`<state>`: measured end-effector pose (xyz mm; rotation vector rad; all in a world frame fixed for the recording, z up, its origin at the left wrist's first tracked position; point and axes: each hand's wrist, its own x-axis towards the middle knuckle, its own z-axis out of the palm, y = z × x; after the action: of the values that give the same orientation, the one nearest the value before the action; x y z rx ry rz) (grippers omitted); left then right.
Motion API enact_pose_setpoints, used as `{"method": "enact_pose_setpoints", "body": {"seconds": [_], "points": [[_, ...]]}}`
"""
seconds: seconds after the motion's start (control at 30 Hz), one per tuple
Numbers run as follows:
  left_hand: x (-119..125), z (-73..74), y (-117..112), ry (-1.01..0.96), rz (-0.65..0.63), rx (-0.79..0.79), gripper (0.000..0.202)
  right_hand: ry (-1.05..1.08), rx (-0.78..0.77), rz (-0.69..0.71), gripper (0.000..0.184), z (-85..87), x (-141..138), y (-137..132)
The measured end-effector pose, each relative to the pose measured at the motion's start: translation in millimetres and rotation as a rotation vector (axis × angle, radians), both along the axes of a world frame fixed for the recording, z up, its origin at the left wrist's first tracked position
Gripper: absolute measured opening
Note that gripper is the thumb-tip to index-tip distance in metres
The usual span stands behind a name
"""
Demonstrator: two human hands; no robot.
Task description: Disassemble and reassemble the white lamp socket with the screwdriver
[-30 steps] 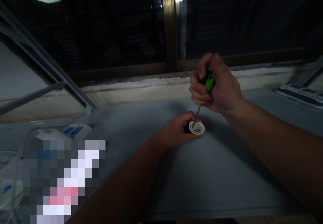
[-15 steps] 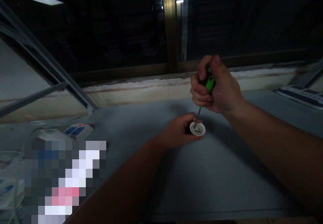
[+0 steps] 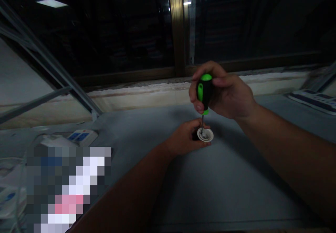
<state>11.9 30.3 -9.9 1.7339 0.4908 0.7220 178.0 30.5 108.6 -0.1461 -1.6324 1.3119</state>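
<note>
My left hand (image 3: 185,137) is closed around a small white round-rimmed fitting (image 3: 212,135), its open face turned up towards me. Metal parts show inside the rim; the lower body is mostly hidden by my fingers. Above it, my right hand (image 3: 223,89) grips the black and green handle of a screwdriver (image 3: 206,94) between thumb and fingers. The screwdriver stands nearly upright, and its thin shaft reaches down into the left side of the fitting. Whether the tip sits in a screw is too small to tell.
Both hands are over a grey tabletop (image 3: 223,191). A power strip (image 3: 83,137) with cables lies at the left, near a blurred-out patch. Another strip-like device (image 3: 313,100) rests at the far right. Behind are a metal frame (image 3: 59,77) and a dark window (image 3: 118,33).
My right hand has turned and shifted left, from a fist around the handle to a looser finger grip. The screwdriver has gone from tilted to nearly upright. My left hand and the fitting stay put.
</note>
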Motion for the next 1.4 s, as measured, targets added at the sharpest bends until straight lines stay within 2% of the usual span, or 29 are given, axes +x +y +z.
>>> {"method": "enact_pose_setpoints", "body": {"seconds": [0.2, 0.37, 0.5, 0.63, 0.7, 0.8, 0.87, 0.9, 0.97, 1.03, 1.1, 1.17, 1.3, 1.4], "points": [[0, -0.5, -1, -0.015, 0.008, 0.007, 0.042, -0.198, 0.155, -0.080, 0.030, 11.4, 13, -10], [0, -0.4, 0, -0.017, 0.010, -0.020, 0.044, -0.143, 0.277, -0.222, 0.030, 15.6, 18, -10], [-1, -0.6, 1, -0.011, 0.006, 0.000, 0.044, -0.157, 0.264, -0.155, 0.015, 21.7, 26, -13], [-2, 2.3, 1, 0.045, 0.011, 0.024, 0.042, -0.187, 0.265, -0.110, 0.018, 22.9, 25, -15], [-2, 3.4, 0, 0.049, 0.013, 0.025, 0.040, -0.170, 0.336, -0.184, 0.025, 18.9, 17, -13], [-2, 2.7, 0, 0.028, 0.018, 0.017, 0.040, -0.071, 0.497, -0.479, 0.031, 11.2, 6, -7], [-2, 1.1, 0, 0.017, 0.021, -0.003, 0.042, -0.032, 0.594, -0.642, 0.026, 8.4, 4, -5], [-2, 0.3, 0, 0.011, 0.020, -0.015, 0.043, -0.035, 0.622, -0.662, 0.021, 8.1, 6, -5], [-1, -1.4, 1, -0.006, 0.013, -0.033, 0.044, -0.067, 0.623, -0.583, 0.012, 9.0, 11, -7], [-1, -2.6, 1, -0.016, 0.007, -0.036, 0.044, -0.111, 0.550, -0.464, 0.011, 10.6, 17, -9], [-1, -3.0, 1, -0.014, 0.006, -0.024, 0.043, -0.156, 0.499, -0.407, 0.012, 11.5, 19, -10], [-1, -2.0, 1, 0.001, 0.008, -0.006, 0.042, -0.172, 0.542, -0.448, 0.014, 11.2, 17, -10], [-3, 3.1, -1, 0.064, 0.016, 0.040, 0.036, -0.156, 0.722, -0.590, 0.022, 12.8, 11, -8], [-3, 5.5, -2, 0.064, 0.004, 0.042, 0.034, -0.200, 0.748, -0.449, 0.011, 19.8, 18, -13]]}}
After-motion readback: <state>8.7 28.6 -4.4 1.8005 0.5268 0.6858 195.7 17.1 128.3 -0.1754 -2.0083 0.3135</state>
